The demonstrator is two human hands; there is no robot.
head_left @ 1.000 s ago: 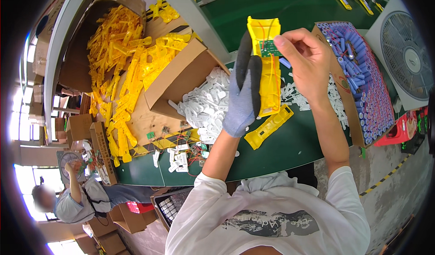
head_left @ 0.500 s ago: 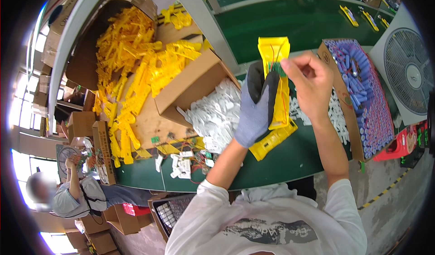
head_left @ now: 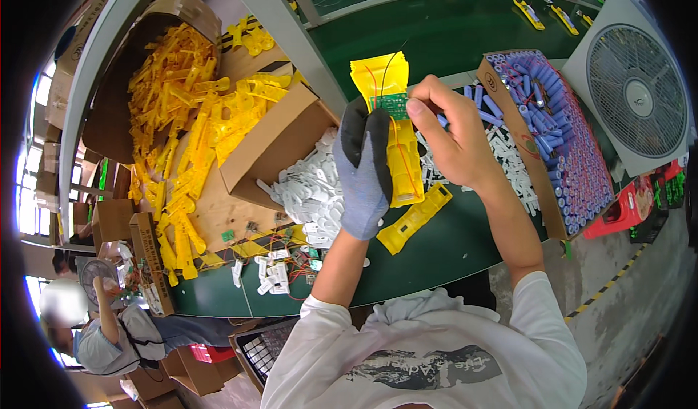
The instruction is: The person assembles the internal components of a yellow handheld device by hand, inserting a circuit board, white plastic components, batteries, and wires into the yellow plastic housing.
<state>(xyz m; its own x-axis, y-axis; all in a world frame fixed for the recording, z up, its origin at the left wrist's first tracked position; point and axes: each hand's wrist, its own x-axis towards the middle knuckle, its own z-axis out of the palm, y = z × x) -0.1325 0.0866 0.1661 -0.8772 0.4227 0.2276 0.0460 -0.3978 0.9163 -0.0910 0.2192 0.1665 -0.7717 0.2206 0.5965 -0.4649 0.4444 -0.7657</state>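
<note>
My left hand, in a grey glove with black fingers, grips a long yellow plastic casing upright above the bench. Across the casing lies a small green circuit board, with thin red and black wires rising over the casing's upper part. My bare right hand pinches the board's right edge between thumb and fingers. The gloved thumb is close to the board's left end. Below, on the green bench top, rests a second yellow casing.
A tipped carton spills white plastic parts. Yellow parts heap at the left. Small white pieces with wired boards lie nearer me. On the right are a box of blue-purple cylindrical cells and a fan. Another person sits far left.
The view has shifted, so the surroundings sit further left. The green board now shows its face more fully and reaches out toward my right hand, whose fingers have closed at its edge.
</note>
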